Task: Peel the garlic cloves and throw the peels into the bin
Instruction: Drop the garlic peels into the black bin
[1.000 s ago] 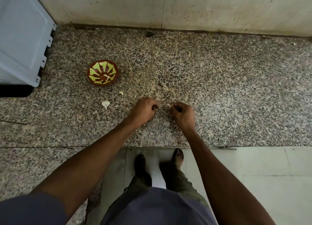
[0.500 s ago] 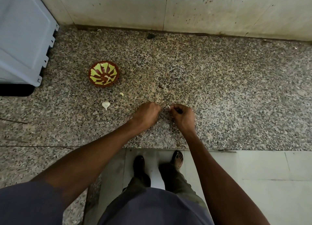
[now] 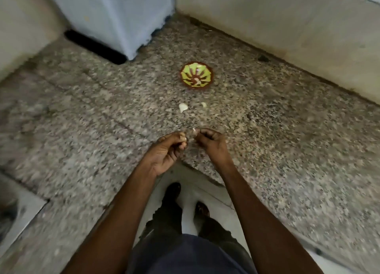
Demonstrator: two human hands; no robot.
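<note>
Both hands meet above the front edge of the speckled granite counter (image 3: 287, 142). My left hand (image 3: 166, 152) has its palm turned up and its fingers curled, pinching small pale bits of garlic peel at the fingertips. My right hand (image 3: 211, 144) pinches a small whitish garlic piece (image 3: 193, 131) between thumb and fingers, right against the left fingertips. A loose garlic clove (image 3: 182, 107) and a smaller pale piece (image 3: 203, 104) lie on the counter beyond the hands. A small brown bowl with a green pattern (image 3: 196, 75) stands further back.
A pale blue box-like appliance (image 3: 115, 12) stands at the back left corner. A tiled wall (image 3: 287, 22) runs along the back right. Below the counter edge I see a light floor (image 3: 207, 193) and my feet (image 3: 202, 209). The view is motion-blurred.
The camera has swung left, so the bowl and cloves now lie ahead of the hands. My left hand has turned palm up and both hands have lifted slightly off the counter.
</note>
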